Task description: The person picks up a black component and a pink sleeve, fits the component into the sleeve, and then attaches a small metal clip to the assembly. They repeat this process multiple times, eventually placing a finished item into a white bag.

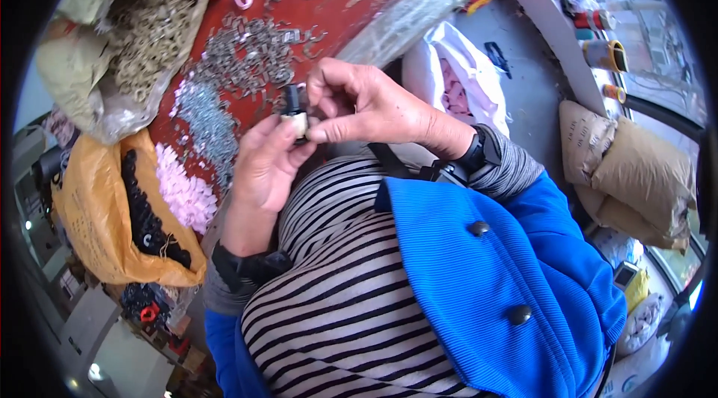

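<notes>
My left hand [263, 162] pinches a small part, black at the top and cream-coloured below [293, 102], between thumb and fingers. Close against its right side is my right hand [370, 102], fingers curled in and thumb tip beside the cream portion. Whatever the right fingers grip is hidden by the hand. Just beyond the hands, a pile of bent metal clips [250, 54] lies on the red tabletop [340, 13]. Small silvery metal pieces [206, 125] are heaped to the left, with pale pink pieces [183, 188] nearer me.
An open sack of beige rings [153, 39] stands far left. Nearer is an orange bag [93, 211] with black parts inside. A clear plastic-wrapped roll [430, 5] borders the table's right side. Beyond it sit a white bag [479, 84] of pink pieces and brown sacks [643, 166].
</notes>
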`<state>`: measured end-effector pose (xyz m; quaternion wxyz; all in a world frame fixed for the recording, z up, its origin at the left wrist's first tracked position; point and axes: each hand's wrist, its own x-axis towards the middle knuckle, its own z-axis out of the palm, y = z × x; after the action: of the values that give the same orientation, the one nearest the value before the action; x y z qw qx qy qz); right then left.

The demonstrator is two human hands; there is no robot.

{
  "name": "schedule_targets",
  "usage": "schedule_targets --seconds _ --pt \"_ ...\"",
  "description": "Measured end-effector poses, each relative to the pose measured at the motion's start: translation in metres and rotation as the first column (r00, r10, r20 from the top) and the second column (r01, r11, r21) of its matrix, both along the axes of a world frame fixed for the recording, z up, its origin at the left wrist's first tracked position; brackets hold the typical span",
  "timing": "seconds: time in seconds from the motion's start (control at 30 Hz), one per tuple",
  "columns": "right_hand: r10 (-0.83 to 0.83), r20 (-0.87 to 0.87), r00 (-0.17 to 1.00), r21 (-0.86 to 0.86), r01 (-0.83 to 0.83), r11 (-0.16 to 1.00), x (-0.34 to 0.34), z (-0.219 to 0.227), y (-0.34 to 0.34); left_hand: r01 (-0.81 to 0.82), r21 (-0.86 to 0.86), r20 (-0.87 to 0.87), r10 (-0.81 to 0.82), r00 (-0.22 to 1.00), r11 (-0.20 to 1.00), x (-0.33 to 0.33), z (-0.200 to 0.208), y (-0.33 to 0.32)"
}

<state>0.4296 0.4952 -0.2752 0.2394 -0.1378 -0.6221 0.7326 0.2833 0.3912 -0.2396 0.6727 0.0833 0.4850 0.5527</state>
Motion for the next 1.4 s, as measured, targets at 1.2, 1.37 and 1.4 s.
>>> schedule_targets --seconds 1.2,1.37,1.4 --pt "-0.762 0.297 -0.576 0.916 -0.054 0.399 0.466 -0.141 0.119 0.035 -0.123 -0.289 -0.07 0.955 0.992 0.004 -0.02 0.015" --pt "-0.804 0.593 -0.035 0.792 0.207 0.575 0.3 -0.18 0.08 -0.003 -0.112 -0.303 -0.031 0.952 0.994 0.005 -0.02 0.013" --pt "-0.627 0.778 0.035 0.607 0.218 0.765 0.257 -0.206 0.063 -0.015 -0.113 -0.309 -0.02 0.951 0.993 0.005 -0.02 0.013"
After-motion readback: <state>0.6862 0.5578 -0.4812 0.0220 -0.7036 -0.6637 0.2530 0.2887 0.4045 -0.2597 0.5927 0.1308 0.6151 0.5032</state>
